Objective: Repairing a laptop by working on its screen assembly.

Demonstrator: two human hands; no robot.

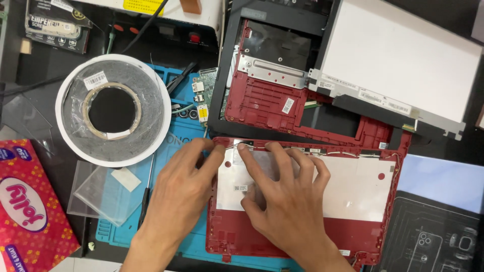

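Lying flat on the blue work mat, a red laptop lid shell is seen with its inner side up, its long axis running left to right across the view and a silvery foil sheet covering most of its middle. Both hands are placed on the shell's upper left part. The left hand is brought in from the lower left, its fingers curled and its fingertips pinched at the shell's top left corner, where a thin pale wire is met; whether the wire is truly gripped cannot be told. The right hand is laid further in, palm down and fingers spread loosely, with the forefinger tip pressed at the top edge just beside the left hand's fingertips. The wire is seen to run rightward along the top edge, away from both hands, so the left hand is the nearer to its free end. Above the shell, and just beside it, the red and black laptop base frame is set, with a detached screen panel resting over its right part. A large roll of tape is placed to the left, a screwdriver beneath it, and a red tissue box at the far left.
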